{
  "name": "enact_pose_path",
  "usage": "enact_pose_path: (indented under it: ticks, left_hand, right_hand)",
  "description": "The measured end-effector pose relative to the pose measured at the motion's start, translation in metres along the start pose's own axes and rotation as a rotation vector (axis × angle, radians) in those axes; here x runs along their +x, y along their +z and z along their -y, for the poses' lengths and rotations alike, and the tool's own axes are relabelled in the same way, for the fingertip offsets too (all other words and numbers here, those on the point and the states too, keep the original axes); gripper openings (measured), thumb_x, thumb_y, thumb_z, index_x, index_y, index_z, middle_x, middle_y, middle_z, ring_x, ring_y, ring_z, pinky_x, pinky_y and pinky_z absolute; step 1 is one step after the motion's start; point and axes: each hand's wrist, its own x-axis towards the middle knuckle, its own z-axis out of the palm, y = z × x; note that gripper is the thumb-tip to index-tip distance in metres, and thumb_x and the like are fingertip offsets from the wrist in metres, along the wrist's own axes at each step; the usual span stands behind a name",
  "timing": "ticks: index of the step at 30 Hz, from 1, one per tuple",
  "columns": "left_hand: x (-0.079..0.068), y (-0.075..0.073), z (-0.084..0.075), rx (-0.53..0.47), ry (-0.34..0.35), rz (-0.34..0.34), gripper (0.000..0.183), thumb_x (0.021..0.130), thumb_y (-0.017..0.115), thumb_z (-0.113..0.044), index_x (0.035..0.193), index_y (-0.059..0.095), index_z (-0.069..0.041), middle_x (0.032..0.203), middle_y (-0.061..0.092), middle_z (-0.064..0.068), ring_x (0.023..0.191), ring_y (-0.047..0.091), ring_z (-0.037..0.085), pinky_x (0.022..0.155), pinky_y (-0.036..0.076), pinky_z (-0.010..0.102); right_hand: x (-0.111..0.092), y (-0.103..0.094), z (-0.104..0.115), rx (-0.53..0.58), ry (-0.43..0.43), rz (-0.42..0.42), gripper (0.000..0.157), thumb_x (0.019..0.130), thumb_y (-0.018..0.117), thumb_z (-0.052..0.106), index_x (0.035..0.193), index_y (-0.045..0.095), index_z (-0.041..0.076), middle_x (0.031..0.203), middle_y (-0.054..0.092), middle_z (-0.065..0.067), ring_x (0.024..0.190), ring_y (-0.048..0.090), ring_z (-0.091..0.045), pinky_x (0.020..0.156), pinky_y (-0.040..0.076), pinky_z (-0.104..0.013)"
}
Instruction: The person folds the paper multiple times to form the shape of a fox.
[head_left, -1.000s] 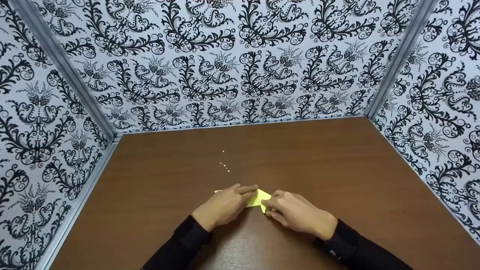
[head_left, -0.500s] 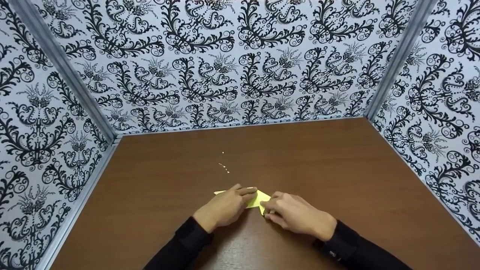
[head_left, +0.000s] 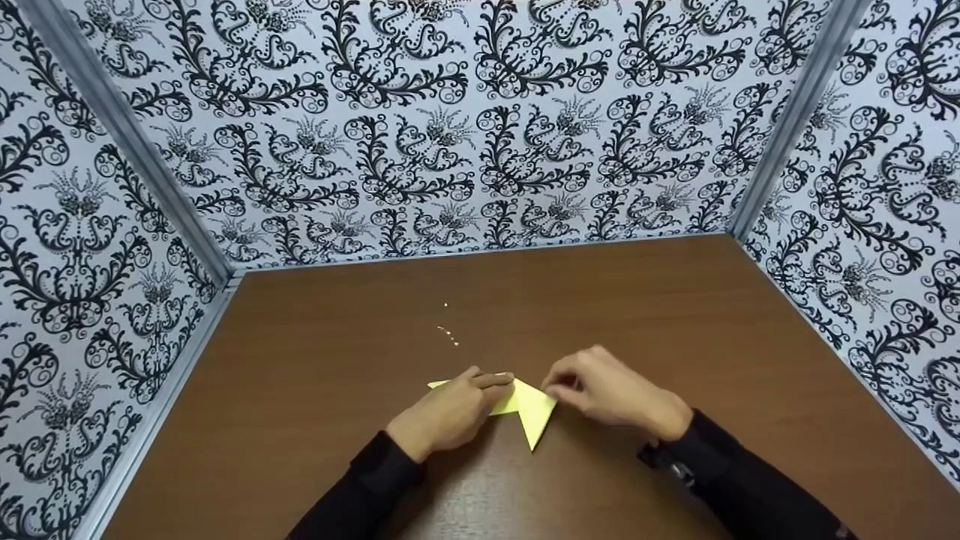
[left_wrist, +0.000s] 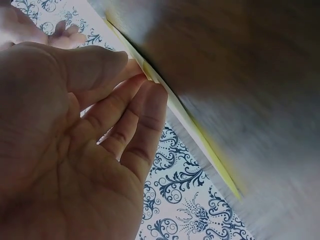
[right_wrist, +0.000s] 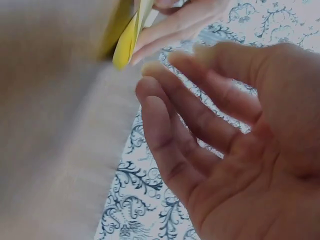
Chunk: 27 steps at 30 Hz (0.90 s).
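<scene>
A folded yellow paper [head_left: 534,414] lies on the brown table, one pointed flap aimed toward the person and another tip poking out left of the left hand. My left hand [head_left: 454,409] rests on the paper's middle, hiding part of it; in the left wrist view its extended fingers [left_wrist: 150,112] meet the thin edge of the paper [left_wrist: 200,137]. At the right corner of the sheet is my right hand [head_left: 611,390], thumb and fingertips right by the edge. In the right wrist view its fingers [right_wrist: 160,120] curve loosely beside the paper [right_wrist: 127,45] with nothing between them.
Several tiny pale scraps [head_left: 448,334] lie on the table [head_left: 637,300] beyond the hands. Patterned black-and-white panels [head_left: 480,127] stand behind and at both sides, joined by grey metal posts [head_left: 787,127].
My right hand has let go of the near flap and moved up and right to the paper's right corner. The flap now shows as a full point. The left hand stays put.
</scene>
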Motion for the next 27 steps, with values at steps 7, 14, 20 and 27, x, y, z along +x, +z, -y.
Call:
enact_pose_path:
  ticks: [7,14,20,27]
  left_hand:
    - [-0.001,-0.002,-0.002,0.029,0.026,-0.017,0.029,0.12,0.059,-0.004,0.143,0.075,-0.003,0.163,0.073,0.014,0.136,0.075,0.032,0.116,0.062,0.045]
    - [0.001,-0.002,-0.002,0.035,0.046,-0.029,0.031,0.119,0.057,-0.001,0.143,0.076,-0.001,0.16,0.074,0.017,0.147,0.073,0.031,0.123,0.06,0.048]
    - [0.002,-0.001,-0.001,0.0,0.043,-0.025,0.029,0.12,0.055,-0.002,0.14,0.076,-0.002,0.161,0.073,0.017,0.146,0.073,0.031,0.118,0.06,0.044]
    - [0.002,0.0,0.0,-0.005,0.031,-0.012,0.023,0.12,0.057,-0.002,0.13,0.077,-0.004,0.162,0.072,0.016,0.145,0.073,0.032,0.114,0.059,0.042]
  right_hand:
    - [0.031,0.004,-0.013,0.034,0.165,0.021,0.008,0.103,0.087,0.011,0.097,0.091,0.014,0.084,0.082,0.008,0.074,0.063,-0.002,0.069,0.053,-0.021]
    - [0.06,0.011,-0.024,0.105,0.276,0.13,0.008,0.103,0.087,0.012,0.096,0.09,0.011,0.082,0.084,-0.002,0.066,0.067,-0.005,0.063,0.055,-0.021]
    - [0.073,0.017,-0.031,0.105,0.26,0.162,0.007,0.101,0.088,0.013,0.095,0.091,0.011,0.085,0.086,-0.002,0.065,0.064,-0.002,0.064,0.052,-0.02]
    - [0.076,0.021,-0.031,0.108,0.283,0.145,0.008,0.099,0.091,0.014,0.091,0.092,0.014,0.086,0.087,0.002,0.068,0.064,-0.004,0.069,0.053,-0.022]
